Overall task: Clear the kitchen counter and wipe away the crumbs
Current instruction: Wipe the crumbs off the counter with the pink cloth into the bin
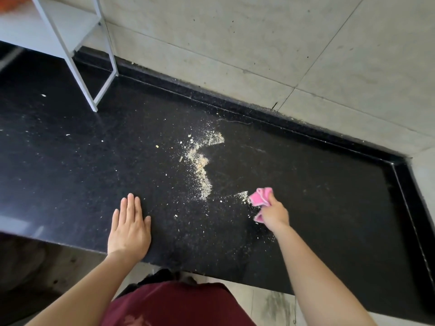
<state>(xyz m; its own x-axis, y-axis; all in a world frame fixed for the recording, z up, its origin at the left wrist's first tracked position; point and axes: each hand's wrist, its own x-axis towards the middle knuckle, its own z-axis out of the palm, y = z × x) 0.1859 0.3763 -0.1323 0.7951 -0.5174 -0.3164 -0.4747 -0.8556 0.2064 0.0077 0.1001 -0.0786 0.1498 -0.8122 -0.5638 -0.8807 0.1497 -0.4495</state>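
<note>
Bunched in my right hand [274, 214], fingers curled round it, the pink cloth [260, 196] is soft, light and floppy, so I judge a wadded fistful grips best. Just left of it lies a ragged ridge of dry, powdery crumbs [201, 164] on the hard, glossy black counter [329, 196]. Further left, my left hand [129, 228] rests flat, fingers straight.

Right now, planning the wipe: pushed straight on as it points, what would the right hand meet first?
The right hand, gripping a crumpled pink cloth, would probably first meet the small pale crumb patch just ahead.
</note>
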